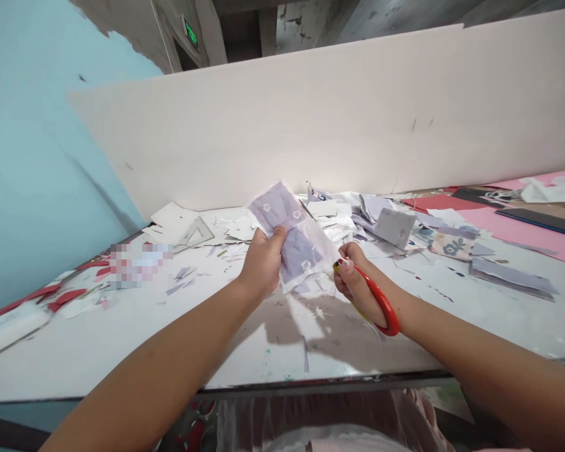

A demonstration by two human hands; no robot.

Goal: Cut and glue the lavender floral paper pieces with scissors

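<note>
My left hand (262,260) is closed on a lavender sheet with white flowers (289,229), its thumb lying on the front. The sheet is held up at a tilt above the table and has pale edges; whether it is paper or cloth I cannot tell. At its right edge is my right hand (355,285), wrapped around a pair of scissors (390,319). One red handle loop sticks out toward the wrist. The scissor blades are mostly hidden by the fingers and the sheet.
Scraps and folded pieces (395,227) lie heaped behind and right of the hands. A clear set square (198,232) rests at back left. Pink sheets (513,229) and a dark flat strip (541,223) lie at right. A white board (339,119) stands along the back.
</note>
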